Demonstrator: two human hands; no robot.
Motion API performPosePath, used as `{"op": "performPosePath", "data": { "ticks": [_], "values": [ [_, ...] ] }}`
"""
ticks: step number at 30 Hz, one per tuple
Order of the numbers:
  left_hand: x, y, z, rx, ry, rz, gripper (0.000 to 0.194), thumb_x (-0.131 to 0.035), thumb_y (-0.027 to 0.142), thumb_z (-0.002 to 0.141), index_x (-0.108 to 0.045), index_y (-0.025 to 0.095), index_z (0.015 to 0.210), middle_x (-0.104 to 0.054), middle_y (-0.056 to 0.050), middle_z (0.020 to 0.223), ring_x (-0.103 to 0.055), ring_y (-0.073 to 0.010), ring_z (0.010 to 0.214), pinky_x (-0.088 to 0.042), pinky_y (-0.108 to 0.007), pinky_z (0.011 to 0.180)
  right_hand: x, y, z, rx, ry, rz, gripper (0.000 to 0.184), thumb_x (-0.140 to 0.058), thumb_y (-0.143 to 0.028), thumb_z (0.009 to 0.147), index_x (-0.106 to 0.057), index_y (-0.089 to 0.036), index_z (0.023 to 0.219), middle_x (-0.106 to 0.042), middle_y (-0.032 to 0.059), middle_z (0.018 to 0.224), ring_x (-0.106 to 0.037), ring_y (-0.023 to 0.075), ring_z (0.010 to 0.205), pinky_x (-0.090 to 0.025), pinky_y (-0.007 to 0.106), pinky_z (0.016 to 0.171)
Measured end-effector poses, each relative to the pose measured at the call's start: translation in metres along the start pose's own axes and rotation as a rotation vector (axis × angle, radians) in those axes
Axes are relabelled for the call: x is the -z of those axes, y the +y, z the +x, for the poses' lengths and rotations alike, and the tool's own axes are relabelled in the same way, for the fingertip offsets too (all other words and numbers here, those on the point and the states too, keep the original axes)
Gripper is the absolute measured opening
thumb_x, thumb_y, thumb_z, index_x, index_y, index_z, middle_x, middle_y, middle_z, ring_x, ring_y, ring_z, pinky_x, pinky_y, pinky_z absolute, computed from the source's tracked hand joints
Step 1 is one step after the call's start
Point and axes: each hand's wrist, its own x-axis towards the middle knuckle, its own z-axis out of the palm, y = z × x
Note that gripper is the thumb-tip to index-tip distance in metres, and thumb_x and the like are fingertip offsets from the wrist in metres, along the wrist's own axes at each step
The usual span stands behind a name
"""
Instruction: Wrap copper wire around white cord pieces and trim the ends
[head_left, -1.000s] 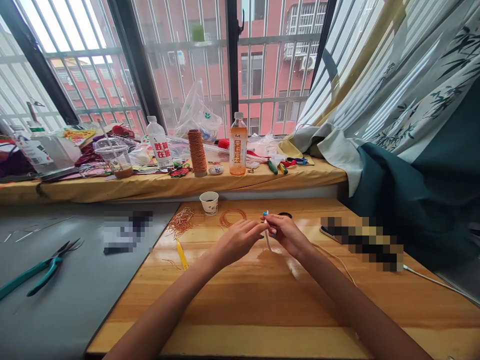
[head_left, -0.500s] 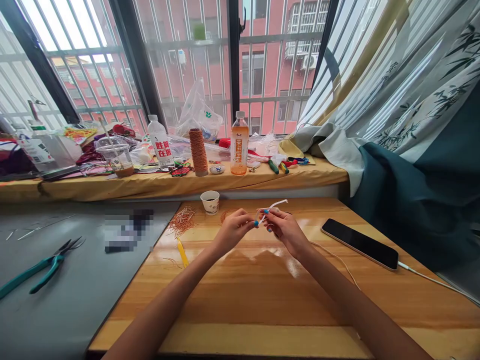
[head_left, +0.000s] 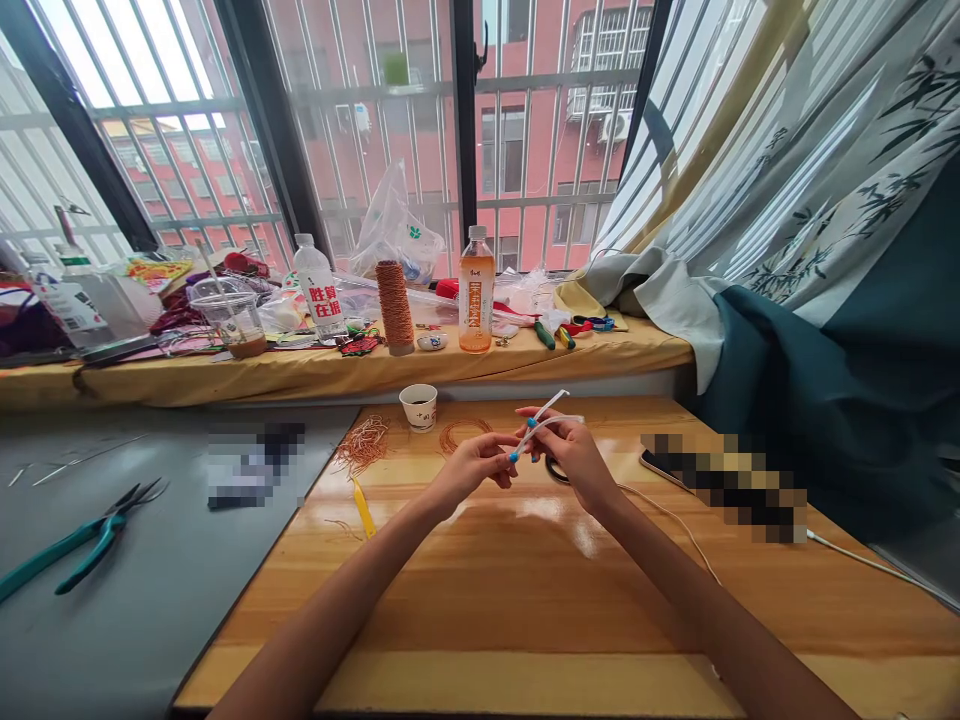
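Note:
Above the wooden table, thumb and fingers of my left hand (head_left: 480,465) pinch one end of a thin white strip (head_left: 553,421). My right hand (head_left: 566,445) grips the same strip a little further up, close to the left fingertips. Two pale tails of it stick out to the upper right; whether they are one folded piece or two, I cannot tell. Behind my left hand lies a coil of copper-coloured wire (head_left: 450,437). A dark ring-shaped thing (head_left: 553,470) shows partly beneath my right hand.
A paper cup (head_left: 418,410) with dark liquid stands near a tangle of copper-coloured strands (head_left: 365,443) and a yellow tool (head_left: 364,508). Teal-handled pliers (head_left: 105,540) rest on the grey mat. Bottles, including an orange drink (head_left: 477,300), and a cord spool (head_left: 394,310) line the sill.
The white tails have swung further apart, one rising and one lower. My left hand has shifted slightly down, and the wire coil and dark ring show more.

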Motion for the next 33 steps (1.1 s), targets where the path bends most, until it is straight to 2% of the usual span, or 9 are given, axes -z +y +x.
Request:
{"op": "performPosePath", "data": {
  "ticks": [4,8,12,16,19,22,24,28,33],
  "values": [
    [0.0009,-0.0019,0.0010,-0.002,0.049,0.013,0.031,-0.063,0.037,0.062,-0.061,0.008,0.073,-0.054,-0.001,0.061,-0.050,-0.0075,0.053,-0.039,-0.024,0.058,0.0028,0.0015,0.0020,-0.035,-0.015,0.005,0.022,-0.055,-0.028,0.067,-0.060,-0.016,0.084,-0.060,0.0022,0.074,-0.054,0.0107,0.061,-0.040,0.025,0.057],
    [0.0040,-0.0028,0.0023,0.009,0.093,-0.012,0.030,-0.064,0.036,0.061,-0.060,0.008,0.070,-0.054,0.000,0.059,-0.050,-0.0075,0.051,-0.040,-0.023,0.056,0.0036,0.0015,0.0029,-0.106,-0.079,-0.019,0.019,-0.056,-0.021,0.063,-0.061,-0.016,0.081,-0.061,0.0009,0.071,-0.054,0.0110,0.066,-0.040,0.024,0.061],
    [0.0037,-0.0030,0.0024,0.049,0.111,-0.006,0.032,-0.065,0.038,0.058,-0.059,0.009,0.068,-0.055,0.000,0.057,-0.049,-0.0065,0.046,-0.040,-0.023,0.052,0.0016,0.0036,0.0026,-0.135,-0.155,-0.100,0.018,-0.058,-0.030,0.065,-0.062,-0.015,0.074,-0.057,-0.0008,0.060,-0.050,0.0088,0.059,-0.038,0.022,0.056],
    [0.0018,-0.0043,0.0034,0.096,0.081,0.116,0.033,-0.061,0.042,0.061,-0.056,0.010,0.065,-0.055,-0.001,0.054,-0.049,-0.0077,0.043,-0.040,-0.022,0.048,0.0013,0.0073,0.0033,-0.126,-0.139,-0.144,0.022,-0.055,-0.036,0.068,-0.058,-0.015,0.065,-0.053,-0.0021,0.053,-0.048,0.0073,0.051,-0.036,0.020,0.048],
    [0.0028,-0.0034,0.0040,-0.012,0.187,0.339,0.030,-0.050,0.040,0.071,-0.056,0.011,0.063,-0.054,0.000,0.055,-0.047,-0.0066,0.044,-0.038,-0.020,0.046,0.0020,0.0073,0.0033,-0.150,-0.146,-0.178,0.024,-0.050,-0.038,0.071,-0.052,-0.016,0.064,-0.052,-0.0028,0.053,-0.047,0.0060,0.043,-0.032,0.018,0.039],
    [0.0041,-0.0007,0.0033,-0.178,0.348,0.497,0.020,-0.051,0.033,0.072,-0.057,0.014,0.075,-0.053,0.002,0.060,-0.045,-0.0054,0.045,-0.036,-0.017,0.044,0.0005,0.0063,0.0014,-0.184,-0.219,-0.252,0.022,-0.047,-0.037,0.073,-0.050,-0.016,0.068,-0.055,-0.0029,0.056,-0.041,0.0036,0.033,-0.026,0.017,0.032],
    [0.0041,0.0008,0.0024,-0.246,0.364,0.526,0.018,-0.053,0.029,0.072,-0.056,0.015,0.081,-0.053,0.002,0.063,-0.044,-0.0054,0.047,-0.036,-0.017,0.045,-0.0018,0.0068,-0.0008,-0.212,-0.293,-0.279,0.020,-0.046,-0.035,0.073,-0.052,-0.015,0.071,-0.056,-0.0026,0.057,-0.039,0.0030,0.031,-0.024,0.017,0.031],
    [0.0035,0.0016,0.0008,-0.309,0.404,0.530,0.011,-0.050,0.024,0.074,-0.055,0.014,0.073,-0.051,0.003,0.061,-0.044,-0.0052,0.047,-0.036,-0.017,0.046,-0.0052,0.0087,-0.0040,-0.234,-0.411,-0.265,0.018,-0.050,-0.031,0.072,-0.056,-0.014,0.077,-0.057,-0.0021,0.061,-0.039,0.0021,0.035,-0.026,0.017,0.033],
    [0.0070,0.0034,-0.0007,-0.342,0.466,0.550,0.011,-0.051,0.023,0.074,-0.052,0.014,0.067,-0.049,0.003,0.060,-0.042,-0.0051,0.046,-0.034,-0.017,0.046,-0.0016,0.0066,-0.0038,-0.356,-0.431,-0.260,0.023,-0.054,-0.031,0.070,-0.059,-0.012,0.082,-0.061,0.0018,0.065,-0.041,0.0026,0.036,-0.025,0.017,0.034]
  ]
}}
